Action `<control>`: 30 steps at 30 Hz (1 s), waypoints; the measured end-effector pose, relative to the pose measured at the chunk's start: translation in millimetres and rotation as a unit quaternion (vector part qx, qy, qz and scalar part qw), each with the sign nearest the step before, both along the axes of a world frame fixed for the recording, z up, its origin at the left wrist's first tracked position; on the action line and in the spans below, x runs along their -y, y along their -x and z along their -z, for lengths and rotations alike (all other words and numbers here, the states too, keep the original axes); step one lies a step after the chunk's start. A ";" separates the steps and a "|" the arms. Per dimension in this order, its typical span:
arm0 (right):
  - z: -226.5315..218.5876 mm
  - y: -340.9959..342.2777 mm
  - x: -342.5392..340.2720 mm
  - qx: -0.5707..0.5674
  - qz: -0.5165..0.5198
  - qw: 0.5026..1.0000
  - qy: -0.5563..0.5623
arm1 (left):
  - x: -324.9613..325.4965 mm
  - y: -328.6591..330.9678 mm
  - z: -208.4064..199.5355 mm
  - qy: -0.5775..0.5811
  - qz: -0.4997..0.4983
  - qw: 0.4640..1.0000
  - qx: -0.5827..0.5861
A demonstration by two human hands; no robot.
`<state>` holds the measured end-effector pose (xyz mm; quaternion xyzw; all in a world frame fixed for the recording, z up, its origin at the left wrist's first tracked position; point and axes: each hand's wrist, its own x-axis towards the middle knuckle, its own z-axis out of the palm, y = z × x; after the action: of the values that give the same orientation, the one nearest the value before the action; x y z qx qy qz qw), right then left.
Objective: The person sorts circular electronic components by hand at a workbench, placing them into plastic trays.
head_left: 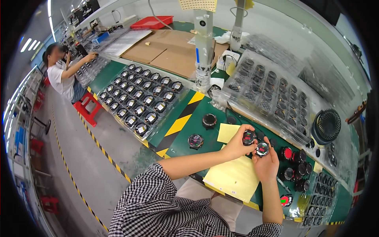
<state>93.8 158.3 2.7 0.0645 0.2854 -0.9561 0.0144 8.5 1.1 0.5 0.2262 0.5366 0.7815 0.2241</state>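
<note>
My left hand (236, 144) is closed on a round black watch head (248, 137) whose dark face shows small coloured marks. Close beside it, my right hand (267, 166) grips a second watch head (262, 149) with a silvery rim and a lit, coloured display. The two pieces nearly meet above a yellow sheet (233, 179) on the green bench. Left of my hands, two loose watch heads (209, 120) lie on the mat, the nearer one (195, 141) face up. Behind my fingers a smaller yellow paper (227, 132) is partly covered.
A clear tray (138, 98) of watch parts fills the bench's left. Stacked trays (272, 94) stand behind, near a black fan (326, 125). Several watch heads (300, 169) cluster at right, by another tray (320, 197). A co-worker (65, 75) sits far left by a red stool (87, 108).
</note>
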 end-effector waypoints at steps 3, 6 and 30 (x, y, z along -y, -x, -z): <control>-1.5 0.2 1.6 -0.027 -0.013 1.000 0.007 | -0.1 -1.2 -1.2 0.003 -0.008 1.000 -0.005; -1.0 1.6 2.7 -0.033 0.006 0.999 -0.017 | 0.9 1.5 -2.4 -0.009 0.019 1.000 0.016; -4.5 -2.0 5.9 -0.083 0.045 0.985 -0.143 | 5.8 6.9 -3.4 -0.039 0.011 0.999 0.021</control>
<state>95.8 152.4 7.2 -0.0004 0.4161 -0.9072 -0.0620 1.6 -4.7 3.9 0.2243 0.4986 0.8039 0.2344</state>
